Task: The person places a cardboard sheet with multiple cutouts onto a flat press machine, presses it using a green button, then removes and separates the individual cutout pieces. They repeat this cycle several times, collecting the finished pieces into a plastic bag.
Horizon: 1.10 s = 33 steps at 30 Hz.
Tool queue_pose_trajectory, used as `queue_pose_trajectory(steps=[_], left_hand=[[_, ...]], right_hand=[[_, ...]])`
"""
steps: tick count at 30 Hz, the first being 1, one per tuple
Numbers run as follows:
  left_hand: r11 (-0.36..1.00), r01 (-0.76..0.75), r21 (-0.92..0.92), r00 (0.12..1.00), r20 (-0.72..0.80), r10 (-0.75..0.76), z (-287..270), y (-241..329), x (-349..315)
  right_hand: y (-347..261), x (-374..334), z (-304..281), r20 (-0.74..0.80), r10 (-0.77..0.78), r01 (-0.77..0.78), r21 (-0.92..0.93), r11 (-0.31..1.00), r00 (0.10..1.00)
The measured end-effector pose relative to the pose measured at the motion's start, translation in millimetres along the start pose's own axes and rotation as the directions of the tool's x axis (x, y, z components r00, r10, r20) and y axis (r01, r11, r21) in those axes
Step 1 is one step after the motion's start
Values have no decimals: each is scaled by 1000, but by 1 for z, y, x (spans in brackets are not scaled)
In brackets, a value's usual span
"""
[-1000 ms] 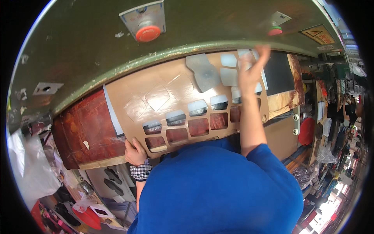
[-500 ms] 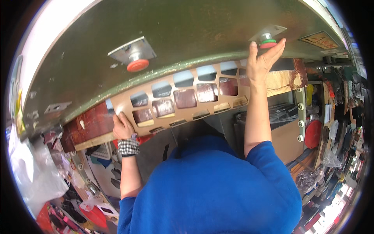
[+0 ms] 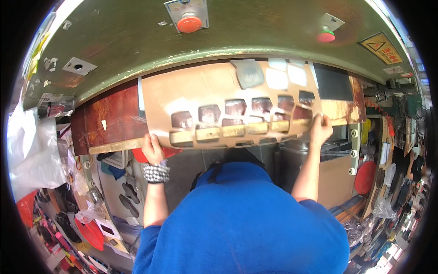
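Note:
A tan flexible sheet with rows of four-sided cut-out holes spans the work surface, its near edge sagging in a curve past the wooden front rail. My left hand grips the sheet's near left corner, thumb on the edge. At the near right edge, my right hand pinches the sheet between thumb and fingers. Toward the back lies a grey rounded patch, beside bright whitish ones; whether these are loose pieces or holes I cannot tell. Through the nearer holes, the dark red board and pale wood show.
A green machine beam crosses above the sheet, with a red push button and a red-and-green one. The dark red board extends left. A clear plastic bag hangs left; a red round stool seat stands right.
My right hand has come down from the red-and-green button to the sheet's right edge. More of the sheet now shows in front of the beam, including an uncut stretch. My left hand still holds its corner.

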State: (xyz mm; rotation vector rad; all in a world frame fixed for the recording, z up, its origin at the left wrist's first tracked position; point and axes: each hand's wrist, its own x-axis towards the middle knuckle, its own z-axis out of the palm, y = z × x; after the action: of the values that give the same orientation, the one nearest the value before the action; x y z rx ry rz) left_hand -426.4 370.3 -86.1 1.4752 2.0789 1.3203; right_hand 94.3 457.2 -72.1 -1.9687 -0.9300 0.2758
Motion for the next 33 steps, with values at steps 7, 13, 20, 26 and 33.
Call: queue_pose_trajectory(steps=[7, 13, 20, 26, 33], left_hand=[[983, 178, 47, 967, -195, -166, -14, 26, -19], [846, -533, 4, 791, 357, 497, 50, 110, -19], [751, -660, 5, 510, 737, 444, 59, 131, -63], [675, -737, 25, 495, 700, 515, 46, 121, -94], [944, -220, -244, 694, 641, 328, 42, 117, -79]], right_hand=[[-74, -69, 44, 370, -637, 667, 58, 742, 676], [-110, -143, 48, 430, -620, 615, 169, 770, 657], [-71, -71, -17, 503, -74, -200, 469, 860, 861], [-42, -84, -36, 322, -443, 529, -263, 807, 837], [-43, -158, -39, 613, -662, 738, 183, 649, 431]])
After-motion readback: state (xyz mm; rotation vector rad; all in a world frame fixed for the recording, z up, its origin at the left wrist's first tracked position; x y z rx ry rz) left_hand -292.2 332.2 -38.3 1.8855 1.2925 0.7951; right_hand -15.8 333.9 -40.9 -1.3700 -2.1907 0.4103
